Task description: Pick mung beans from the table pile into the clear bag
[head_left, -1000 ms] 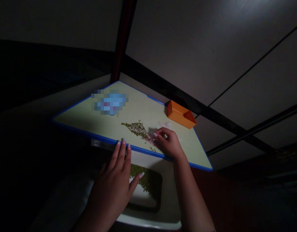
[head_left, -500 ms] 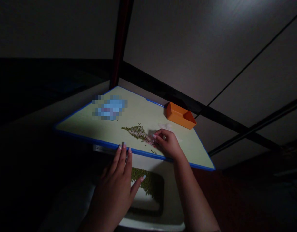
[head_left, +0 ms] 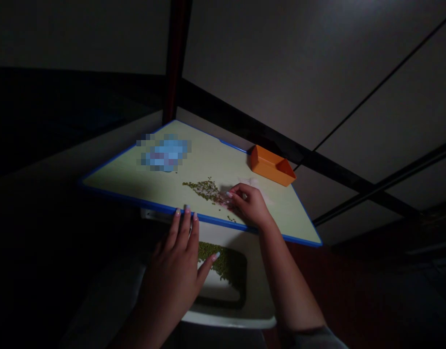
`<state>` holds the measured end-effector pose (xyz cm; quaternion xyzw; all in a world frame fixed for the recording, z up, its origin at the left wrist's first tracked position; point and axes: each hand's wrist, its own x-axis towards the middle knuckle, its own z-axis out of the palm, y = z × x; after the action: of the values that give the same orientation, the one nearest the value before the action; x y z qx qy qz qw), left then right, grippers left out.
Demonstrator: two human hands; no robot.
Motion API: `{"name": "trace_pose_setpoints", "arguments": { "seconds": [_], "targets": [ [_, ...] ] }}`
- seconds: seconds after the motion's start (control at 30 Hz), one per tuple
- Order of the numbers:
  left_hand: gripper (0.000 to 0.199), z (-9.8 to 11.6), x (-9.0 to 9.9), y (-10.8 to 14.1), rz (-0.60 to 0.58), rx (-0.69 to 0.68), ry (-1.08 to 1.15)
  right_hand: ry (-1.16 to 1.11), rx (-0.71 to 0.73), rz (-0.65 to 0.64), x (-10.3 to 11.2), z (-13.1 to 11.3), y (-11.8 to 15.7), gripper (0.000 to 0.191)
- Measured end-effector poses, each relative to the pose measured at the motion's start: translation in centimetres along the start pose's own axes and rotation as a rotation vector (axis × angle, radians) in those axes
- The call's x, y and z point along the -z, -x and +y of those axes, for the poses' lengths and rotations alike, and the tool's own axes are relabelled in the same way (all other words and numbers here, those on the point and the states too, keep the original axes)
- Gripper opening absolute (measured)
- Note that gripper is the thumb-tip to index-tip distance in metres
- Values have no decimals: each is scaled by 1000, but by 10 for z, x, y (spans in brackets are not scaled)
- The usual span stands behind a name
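Note:
Small green beans [head_left: 206, 189] lie scattered on a pale tabletop [head_left: 208, 155] with a blue rim. At their right end my right hand [head_left: 248, 201] has thumb and index finger pinched together close to the surface; what is between the fingertips, if anything, is too small to make out. My left hand [head_left: 179, 261] is spread, its fingertips at the table's near blue edge, holding nothing. Below that edge, partly behind my left hand, a white tray [head_left: 261, 291] holds many more green beans [head_left: 226, 264].
An orange open box [head_left: 273, 166] stands at the table's far right edge. A blue, blurred-out item [head_left: 166, 154] lies on the table's left part. Pale panels with dark strips rise behind the table.
The whole view has shifted, so table, box and hands appear slightly higher. Both hands keep nearly the same places relative to the table.

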<state>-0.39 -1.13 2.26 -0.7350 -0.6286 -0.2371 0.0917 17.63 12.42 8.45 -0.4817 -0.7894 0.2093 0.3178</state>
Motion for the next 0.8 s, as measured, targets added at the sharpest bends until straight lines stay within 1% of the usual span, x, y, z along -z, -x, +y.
{"name": "trace_pose_setpoints", "arguments": {
  "seconds": [0.27, 0.47, 0.63, 0.8],
  "targets": [
    [78, -1, 1, 1, -4, -11, -8, 43, 74, -9, -2, -6, -5, 13],
    [78, -2, 0, -1, -2, -23, 18, 62, 130, -43, -3, -6, -6, 13],
    [79, -3, -1, -1, 11, -32, 14, 25, 121, -60, -4, -6, -6, 12],
    [78, -3, -1, 0, 19, -30, 5, -26, 105, -76, -1, -5, -2, 13]
  ]
}}
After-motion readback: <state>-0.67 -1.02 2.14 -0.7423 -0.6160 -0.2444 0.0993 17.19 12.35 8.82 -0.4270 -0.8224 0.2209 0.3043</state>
